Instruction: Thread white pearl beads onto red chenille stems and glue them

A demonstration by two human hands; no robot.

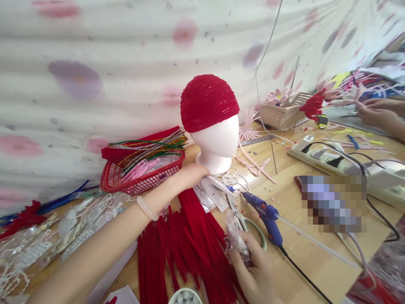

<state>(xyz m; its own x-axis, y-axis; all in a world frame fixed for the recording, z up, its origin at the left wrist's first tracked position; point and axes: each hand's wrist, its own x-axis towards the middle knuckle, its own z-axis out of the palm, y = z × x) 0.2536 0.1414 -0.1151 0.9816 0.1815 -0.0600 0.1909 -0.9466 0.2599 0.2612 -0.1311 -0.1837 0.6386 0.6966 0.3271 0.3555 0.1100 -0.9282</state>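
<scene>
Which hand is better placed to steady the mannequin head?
Left. The left hand already rests at the base of the mannequin head, while the right hand is lower down, closed on a small clear bag.

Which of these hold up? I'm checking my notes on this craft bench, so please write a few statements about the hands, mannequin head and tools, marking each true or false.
1. The mannequin head wears a red cap. True.
2. The left hand grips the scissors. False: it rests at the mannequin's base.
3. The right hand holds a small clear plastic bag. True.
4. The glue gun is green. False: it is blue.
5. The red basket holds pipe cleaners. True.
</scene>
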